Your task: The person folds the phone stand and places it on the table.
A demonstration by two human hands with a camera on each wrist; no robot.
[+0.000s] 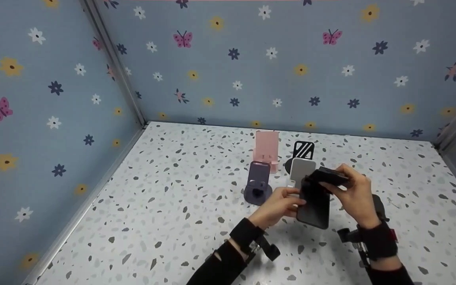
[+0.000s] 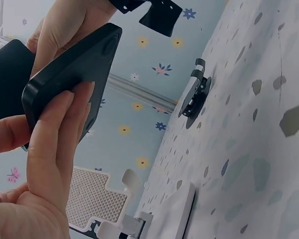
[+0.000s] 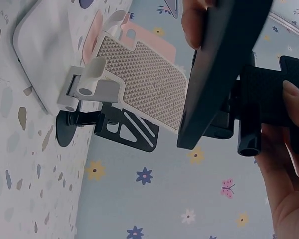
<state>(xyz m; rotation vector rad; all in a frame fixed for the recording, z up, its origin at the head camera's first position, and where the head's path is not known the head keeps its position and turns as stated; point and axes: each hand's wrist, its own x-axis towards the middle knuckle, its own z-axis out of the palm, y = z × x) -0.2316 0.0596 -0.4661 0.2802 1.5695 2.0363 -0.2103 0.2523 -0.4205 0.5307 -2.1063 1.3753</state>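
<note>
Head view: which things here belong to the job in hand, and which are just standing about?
Likely in the job:
black phone, held by the left hand
black holder, held by the right hand

Apparently just standing about, in neither hand:
pink stand
purple stand
white stand
slatted black stand
dark item, partly hidden by the right wrist

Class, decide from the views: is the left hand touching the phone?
Touching. The left wrist view shows it: the left hand lays its fingers against the flat face of the phone, with no gap.
</note>
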